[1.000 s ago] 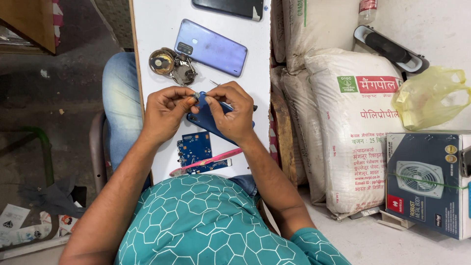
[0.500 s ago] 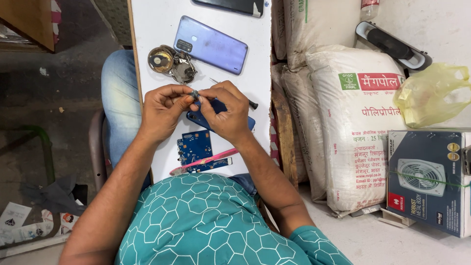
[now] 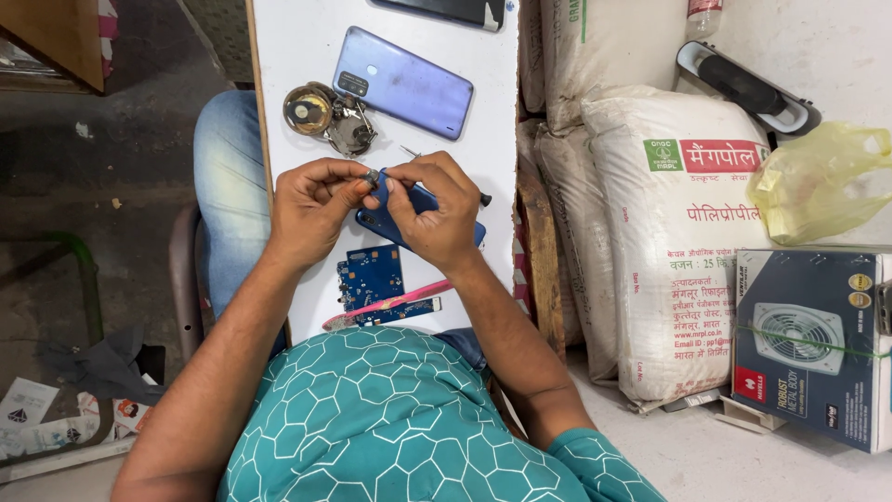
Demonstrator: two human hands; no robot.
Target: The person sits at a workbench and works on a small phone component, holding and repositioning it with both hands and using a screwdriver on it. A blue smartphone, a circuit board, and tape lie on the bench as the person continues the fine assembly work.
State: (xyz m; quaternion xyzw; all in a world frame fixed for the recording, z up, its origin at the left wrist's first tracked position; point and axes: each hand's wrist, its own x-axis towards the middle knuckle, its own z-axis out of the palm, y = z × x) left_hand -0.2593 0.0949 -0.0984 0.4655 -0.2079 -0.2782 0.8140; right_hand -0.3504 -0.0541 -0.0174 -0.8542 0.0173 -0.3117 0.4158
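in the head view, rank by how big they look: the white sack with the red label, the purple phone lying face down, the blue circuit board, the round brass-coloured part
1. White sack with the red label
2. Purple phone lying face down
3. Blue circuit board
4. Round brass-coloured part

The board is partly covered by a pink tool.

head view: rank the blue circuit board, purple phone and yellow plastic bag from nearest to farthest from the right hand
1. Blue circuit board, on the white table just below the right hand.
2. Purple phone, lying flat above the hand.
3. Yellow plastic bag, far right, off the table.
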